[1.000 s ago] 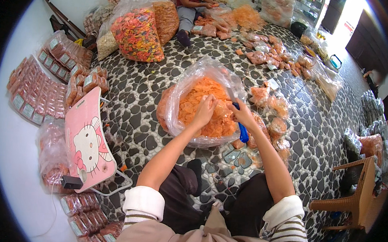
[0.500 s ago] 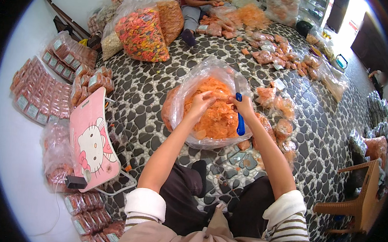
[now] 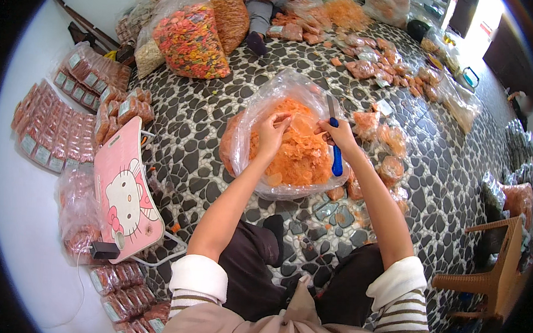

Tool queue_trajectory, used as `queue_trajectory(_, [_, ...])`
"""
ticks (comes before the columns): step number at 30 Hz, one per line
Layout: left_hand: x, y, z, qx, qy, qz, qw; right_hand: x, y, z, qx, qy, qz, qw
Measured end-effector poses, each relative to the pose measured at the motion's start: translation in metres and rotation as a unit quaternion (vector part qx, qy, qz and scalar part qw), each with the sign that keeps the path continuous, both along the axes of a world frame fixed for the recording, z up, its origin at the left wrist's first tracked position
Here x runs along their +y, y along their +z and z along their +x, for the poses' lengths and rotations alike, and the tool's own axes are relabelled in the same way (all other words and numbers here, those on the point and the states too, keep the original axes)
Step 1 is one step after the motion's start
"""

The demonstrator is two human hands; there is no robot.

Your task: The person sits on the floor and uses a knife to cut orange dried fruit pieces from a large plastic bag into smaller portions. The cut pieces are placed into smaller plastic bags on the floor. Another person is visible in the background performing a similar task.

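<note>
A large clear plastic bag (image 3: 242,143) stands with its mouth spread wide on the floor in front of me, full of thin orange chips (image 3: 296,159). Over its left side my left hand (image 3: 273,131) is closed, fingertips pinched together; what they hold, if anything, is too small to make out. Between the two hands lies something thin and see-through, perhaps plastic film. My right hand (image 3: 338,135), above the bag's right side, is closed around a blue-handled knife (image 3: 337,162). Its bare blade points away from me.
Small filled packets (image 3: 391,172) lie right of the bag. A pink folding table (image 3: 108,177) leans on edge at left, beside rows of packed bags (image 3: 48,130). A brown plastic chair (image 3: 500,272) stands at right. Beyond, another person (image 3: 260,17) sits near big snack sacks (image 3: 191,44).
My hands have drawn slightly apart, the right one shifting a little to the right with the knife. The knife has turned slightly, and more of the thin see-through material shows between the hands.
</note>
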State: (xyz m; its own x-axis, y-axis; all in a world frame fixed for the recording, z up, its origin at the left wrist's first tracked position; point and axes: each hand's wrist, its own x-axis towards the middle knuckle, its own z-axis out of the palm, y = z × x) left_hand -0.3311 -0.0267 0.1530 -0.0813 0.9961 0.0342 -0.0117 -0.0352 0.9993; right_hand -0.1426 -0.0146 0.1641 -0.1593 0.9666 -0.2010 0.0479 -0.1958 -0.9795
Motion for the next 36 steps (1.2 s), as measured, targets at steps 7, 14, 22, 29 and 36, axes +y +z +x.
queue_trajectory(7, [-0.036, -0.007, 0.066, 0.169, -0.141, 0.174, 0.96, -0.037, -0.006, 0.127, -0.271, -0.163, 0.241, 0.917])
queue_trajectory(14, [-0.102, -0.13, 0.182, 0.391, -0.393, 0.065, 0.83, -0.139, -0.129, 0.259, -0.495, -0.184, 0.072, 0.846])
queue_trajectory(22, [-0.092, -0.286, 0.223, 0.73, -0.086, 0.155, 0.66, -0.18, -0.223, 0.273, -0.434, -0.174, 0.037, 0.883])
queue_trajectory(29, [-0.105, -0.292, 0.235, 0.696, -0.087, -0.037, 0.712, -0.176, -0.197, 0.257, -0.399, -0.084, 0.003, 0.913])
queue_trajectory(36, [-0.109, -0.207, 0.233, 0.365, -0.207, 0.003, 0.908, -0.157, -0.12, 0.23, -0.422, -0.1, -0.024, 0.901])
